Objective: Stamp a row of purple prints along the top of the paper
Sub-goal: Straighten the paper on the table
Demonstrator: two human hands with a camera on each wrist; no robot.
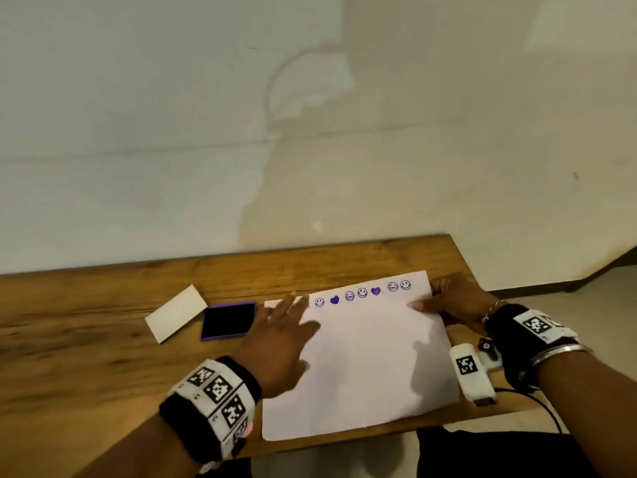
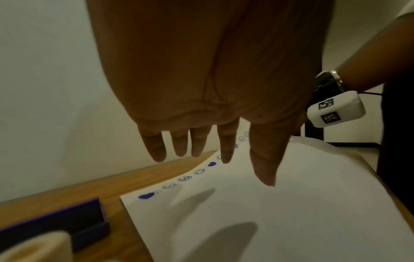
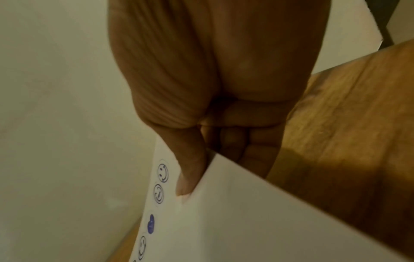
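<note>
On the wooden table [image 1: 103, 339], at the left, a white card-like lid [image 1: 175, 313] is seen lying flat, and just to its right the purple ink pad [image 1: 229, 320] is left uncovered, its dark pad filling the shallow purple tray. In the left wrist view the pad is cut off by the frame edge and partly masked by a blurred pale shape.

The left hand [image 1: 281, 334] is held over the top left corner of the paper [image 1: 362, 367] with its fingers [image 2: 225, 148] straight and spread; nothing is gripped, and whether the sheet is touched cannot be told. The leftmost prints are hidden by this hand in the head view; in the left wrist view they are blurred.

A row of purple prints [image 1: 362, 293], smiley faces and hearts, is laid along the paper's top edge.

At the top right corner the sheet is pinched by the right hand [image 1: 458, 300], thumb [image 3: 190, 170] on top just beside the last smileys, remaining fingers curled beneath the edge.
</note>
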